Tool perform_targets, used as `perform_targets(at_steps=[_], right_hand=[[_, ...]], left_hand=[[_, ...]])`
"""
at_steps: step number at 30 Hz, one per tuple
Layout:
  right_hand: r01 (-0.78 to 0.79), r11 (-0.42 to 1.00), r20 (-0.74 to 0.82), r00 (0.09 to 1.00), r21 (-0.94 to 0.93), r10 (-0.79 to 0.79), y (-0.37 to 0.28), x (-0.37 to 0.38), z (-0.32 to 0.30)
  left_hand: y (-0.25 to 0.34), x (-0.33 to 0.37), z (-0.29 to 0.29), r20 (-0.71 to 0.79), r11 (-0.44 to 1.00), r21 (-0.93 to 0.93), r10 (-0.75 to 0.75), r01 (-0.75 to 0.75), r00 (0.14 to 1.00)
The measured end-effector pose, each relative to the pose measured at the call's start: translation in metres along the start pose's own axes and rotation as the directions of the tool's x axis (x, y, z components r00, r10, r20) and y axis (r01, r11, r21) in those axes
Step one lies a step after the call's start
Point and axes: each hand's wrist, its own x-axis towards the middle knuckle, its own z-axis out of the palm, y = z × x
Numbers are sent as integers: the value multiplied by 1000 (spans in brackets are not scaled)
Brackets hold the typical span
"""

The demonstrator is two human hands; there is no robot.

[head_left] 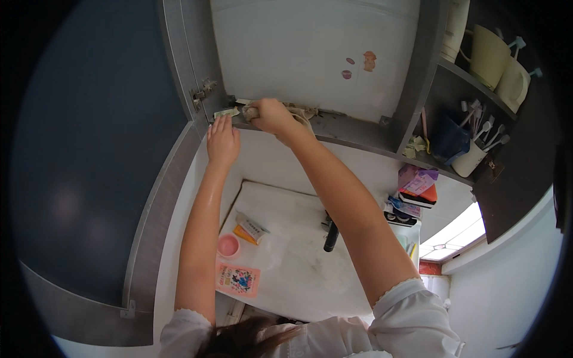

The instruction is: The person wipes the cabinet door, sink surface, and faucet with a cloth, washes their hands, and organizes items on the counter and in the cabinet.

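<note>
My right hand [276, 121] is closed on a crumpled beige rag [303, 112] and presses it on the grey shelf [352, 130] of an open wall cabinet. Part of the rag trails out to the right of my wrist. Close by on the left, my left hand [223, 142] rests at the shelf's front edge with its fingers stretched out, holding nothing. Just beyond those fingertips lies a pale scrap [227, 112], perhaps paper. Dark dirt shows along the back of the shelf.
A dark cabinet door [113, 161] stands open at left. On the right, shelves hold yellowish jugs [490, 56] and a white cup [468, 162] of toothbrushes. Below are a white washbasin [298, 262], a black faucet [330, 237], a pink cup [228, 245] and a pink packet [239, 280].
</note>
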Motion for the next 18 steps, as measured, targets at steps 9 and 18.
perform_targets(at_steps=[9,18], right_hand=[[4,993,-7,1000,-114,-5,-2,38,35],[-33,983,-17,999,-183,31,-8,-7,5]], left_hand=[[-20,35,13,229,998,-41,-34,45,973],[-6,18,5,146,1000,-20,17,-14,989]])
